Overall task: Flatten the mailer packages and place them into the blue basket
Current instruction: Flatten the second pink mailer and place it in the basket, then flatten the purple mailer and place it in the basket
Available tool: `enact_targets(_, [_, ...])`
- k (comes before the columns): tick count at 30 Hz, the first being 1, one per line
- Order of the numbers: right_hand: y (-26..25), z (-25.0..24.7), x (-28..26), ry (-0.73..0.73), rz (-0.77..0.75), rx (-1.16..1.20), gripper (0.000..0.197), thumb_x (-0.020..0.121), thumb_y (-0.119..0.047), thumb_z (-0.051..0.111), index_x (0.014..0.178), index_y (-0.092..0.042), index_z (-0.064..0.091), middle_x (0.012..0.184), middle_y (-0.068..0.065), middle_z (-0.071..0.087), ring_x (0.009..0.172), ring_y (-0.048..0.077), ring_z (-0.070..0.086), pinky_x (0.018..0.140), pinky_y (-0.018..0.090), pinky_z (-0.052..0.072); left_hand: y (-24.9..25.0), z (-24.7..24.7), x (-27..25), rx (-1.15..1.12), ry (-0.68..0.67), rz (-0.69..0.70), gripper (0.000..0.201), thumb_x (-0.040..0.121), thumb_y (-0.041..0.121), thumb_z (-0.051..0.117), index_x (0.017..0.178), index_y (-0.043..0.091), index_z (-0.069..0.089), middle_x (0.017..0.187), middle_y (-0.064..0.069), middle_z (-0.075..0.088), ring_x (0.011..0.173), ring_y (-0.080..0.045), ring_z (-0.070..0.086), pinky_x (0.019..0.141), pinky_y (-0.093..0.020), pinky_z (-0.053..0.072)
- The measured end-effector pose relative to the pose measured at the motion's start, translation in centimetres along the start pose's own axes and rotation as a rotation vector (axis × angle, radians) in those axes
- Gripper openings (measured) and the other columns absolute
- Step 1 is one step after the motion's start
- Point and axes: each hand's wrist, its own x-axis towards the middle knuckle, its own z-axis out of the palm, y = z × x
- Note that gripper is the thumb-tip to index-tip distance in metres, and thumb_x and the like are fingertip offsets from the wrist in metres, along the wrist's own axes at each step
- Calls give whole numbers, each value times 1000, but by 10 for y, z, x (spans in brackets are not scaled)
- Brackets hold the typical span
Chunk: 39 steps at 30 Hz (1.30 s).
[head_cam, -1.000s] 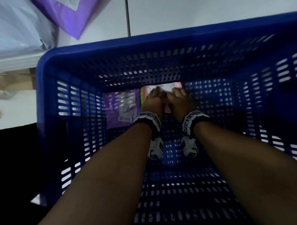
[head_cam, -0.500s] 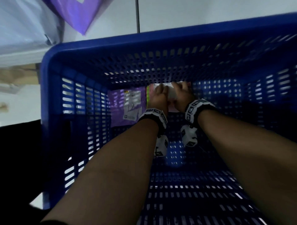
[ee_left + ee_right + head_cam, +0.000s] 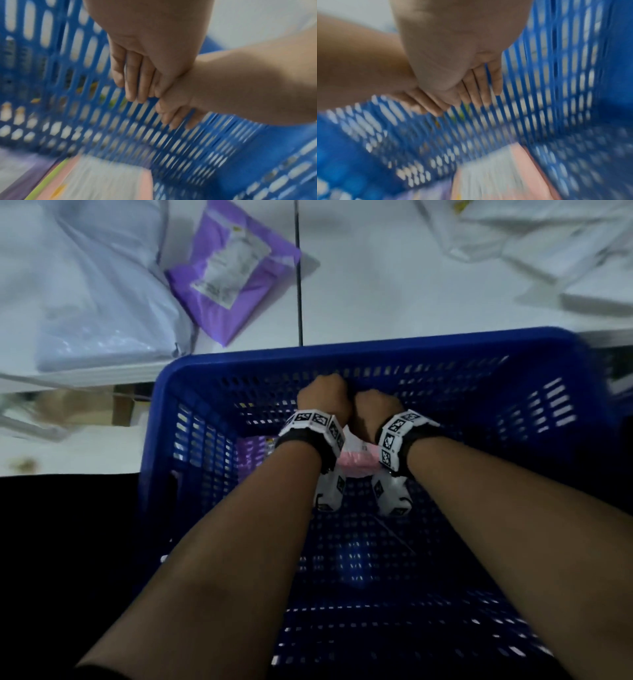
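A pink mailer (image 3: 356, 468) with a white label lies flat on the floor of the blue basket (image 3: 342, 354), next to a purple mailer (image 3: 251, 453). Both hands hang inside the basket near its far wall, above the mailers and side by side. My left hand (image 3: 323, 397) and right hand (image 3: 375, 409) hold nothing. In the left wrist view the left hand (image 3: 135, 88) has relaxed fingers pointing down, with the pink mailer (image 3: 102, 180) below. The right wrist view shows the right hand (image 3: 479, 88) the same way, over the pink mailer (image 3: 505, 175).
Beyond the basket a white table (image 3: 394, 302) carries another purple mailer (image 3: 229, 278), a large pale mailer (image 3: 85, 302) at the left and white mailers (image 3: 548, 251) at the back right. The basket's slotted walls rise on every side of the hands.
Both hands have let go of the pink mailer and risen from the basket floor toward its far wall. The head view has pulled back and now shows the table.
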Motion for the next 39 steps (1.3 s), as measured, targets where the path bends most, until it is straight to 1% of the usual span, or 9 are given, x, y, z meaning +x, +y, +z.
enact_targets(6, [-12, -75, -20, 101, -28, -232, 20, 91, -15, 55, 73, -14, 48, 87, 11, 62, 61, 22, 47, 62, 34, 42, 14, -47, -12, -105, 105, 47, 24, 79, 13, 56, 59, 12, 44, 58, -3, 48, 53, -23, 49, 50, -27, 36])
enact_targets(10, [-29, -103, -28, 125, -43, -323, 27, 89, -15, 54, 66, -16, 40, 68, 1, 42, 58, 18, 41, 65, 34, 39, 9, -65, -18, -227, 187, 34, 20, 75, 16, 57, 58, 6, 54, 52, -3, 48, 50, -23, 49, 49, -24, 36])
enact_targets(13, [-44, -114, -26, 136, -34, -334, 25, 85, -16, 55, 65, -18, 41, 69, 1, 45, 62, 20, 45, 65, 32, 38, -6, -71, -23, -343, 318, 18, 24, 78, 26, 59, 65, 7, 66, 56, -4, 56, 56, -23, 54, 54, -28, 41])
enact_targets(17, [-64, -120, -14, 295, -70, -210, 5, 86, -17, 52, 87, -14, 57, 80, 3, 54, 73, 26, 51, 65, 33, 36, -22, -86, -20, -480, 559, -22, 27, 87, 37, 54, 76, 16, 67, 71, 1, 67, 68, -20, 60, 60, -30, 46])
enact_targets(23, [-93, -112, 39, 338, -33, 418, 39, 92, -22, 53, 130, -16, 54, 106, 9, 69, 98, 28, 64, 79, 30, 46, -54, -93, 3, -391, 817, -300, 32, 78, 24, 60, 108, 16, 66, 109, -9, 64, 103, -32, 57, 84, -42, 42])
enact_targets(28, [-101, -117, 72, 318, 177, 863, 72, 93, -27, 51, 154, -30, 12, 119, 16, 65, 75, 32, 68, 64, 44, 62, -62, -74, 13, -447, 882, -489, 59, 77, 26, 63, 133, 12, 50, 134, -16, 49, 120, -35, 48, 99, -45, 38])
enact_targets(31, [-94, -131, 84, 250, 217, 1030, 76, 98, -28, 50, 155, -41, 2, 105, 14, 63, 61, 29, 64, 55, 44, 61, -57, -69, 19, -458, 844, -570, 66, 89, 35, 57, 147, 12, 38, 152, -20, 35, 137, -35, 37, 111, -47, 31])
enact_targets(35, [-90, -132, 96, 229, 145, 908, 75, 98, -36, 51, 155, -44, 4, 85, 10, 67, 48, 24, 60, 45, 33, 55, -57, -71, 32, -446, 834, -631, 69, 91, 42, 53, 150, 12, 36, 152, -21, 37, 135, -35, 40, 107, -47, 32])
enact_targets(39, [-84, -126, 116, 324, 94, 812, 61, 98, -44, 48, 153, -45, 21, 103, 4, 57, 35, 12, 54, 36, 21, 40, -60, -69, 43, -386, 894, -666, 64, 89, 46, 51, 143, 13, 46, 136, -15, 53, 121, -32, 51, 94, -42, 34])
